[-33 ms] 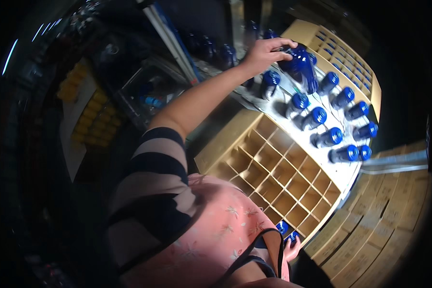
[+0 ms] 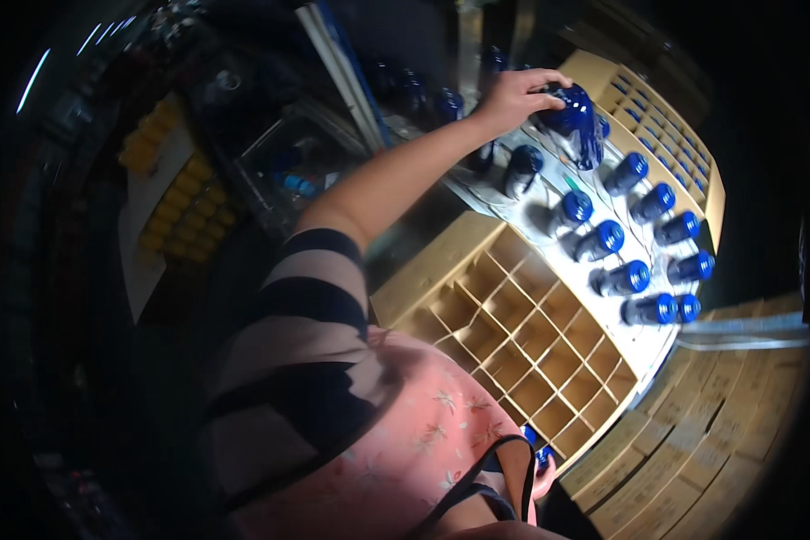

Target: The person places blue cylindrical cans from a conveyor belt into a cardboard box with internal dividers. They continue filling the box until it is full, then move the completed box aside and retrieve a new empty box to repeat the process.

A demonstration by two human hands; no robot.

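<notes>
My left hand (image 2: 524, 101) is stretched out over the white table (image 2: 549, 216), its fingers wrapped round the end of a dark blue bottle (image 2: 574, 130), which is tilted. Several blue-topped bottles (image 2: 637, 279) stand on the table below and to the right of it. Close to my body is a cardboard box (image 2: 436, 261) with a grid of dividers; most cells in view hold nothing. At its near right corner, my right hand (image 2: 544, 479) has its fingers at a blue bottle top (image 2: 544, 457). Another blue top (image 2: 528, 436) is beside it, partly covered by my pink apron.
Behind the table is a second divided carton (image 2: 661, 126) with blue-topped bottles in its cells. Stacked brown cartons (image 2: 675, 441) stand at the right. Yellow items (image 2: 184, 202) lie in rows at the left, and a metal post (image 2: 337, 72) rises near a clear bin (image 2: 283, 171).
The whole view has shifted a little, so the table and box sit lower and further right. My left hand still holds the bottle. Less of the blue tops by my right hand shows.
</notes>
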